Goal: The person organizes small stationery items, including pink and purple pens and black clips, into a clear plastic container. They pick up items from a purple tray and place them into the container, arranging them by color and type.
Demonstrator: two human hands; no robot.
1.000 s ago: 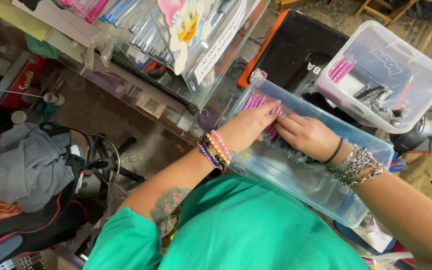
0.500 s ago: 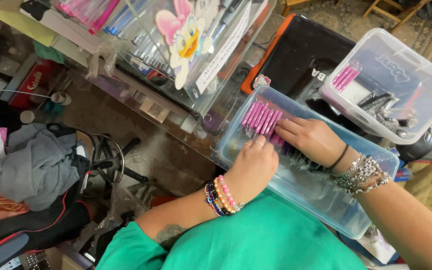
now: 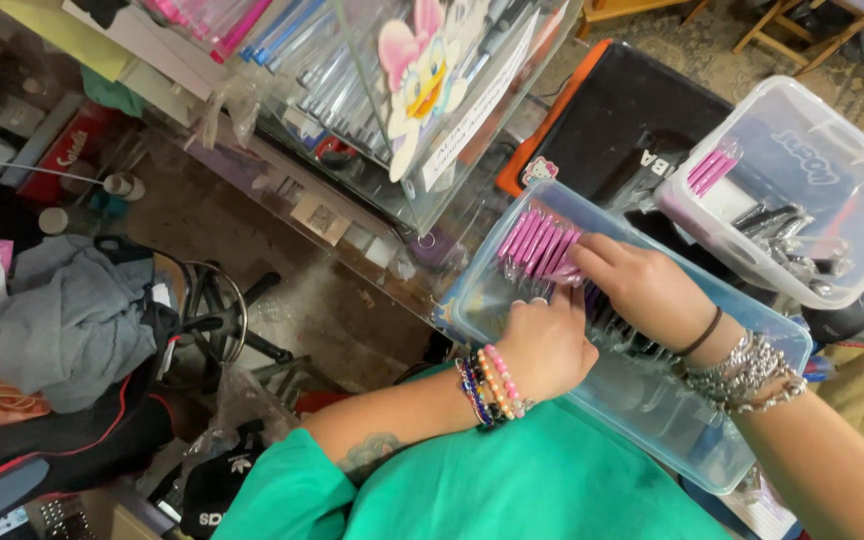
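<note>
A clear blue-tinted plastic bin (image 3: 652,420) rests on my lap, over my green shirt. A row of pink tube-shaped items (image 3: 537,245) stands packed at its far end, with darker ones behind them. My left hand (image 3: 549,343), with beaded bracelets at the wrist, reaches into the bin, its fingertips at the near ends of the pink items. My right hand (image 3: 637,283), with silver bracelets and a black band, lies on top of the row, fingers pressing on the pink items. Neither hand visibly grips a single item.
A second clear bin (image 3: 832,180) with a few pink and dark items sits at the upper right on a black case (image 3: 622,110). A clear display box (image 3: 392,90) with a cartoon duck cutout stands ahead. A stool with grey clothing (image 3: 72,310) is at the left.
My left hand drew back from the far end of the bin toward me, then reached in again to the near ends of the pink items. My right hand stayed on the row.
</note>
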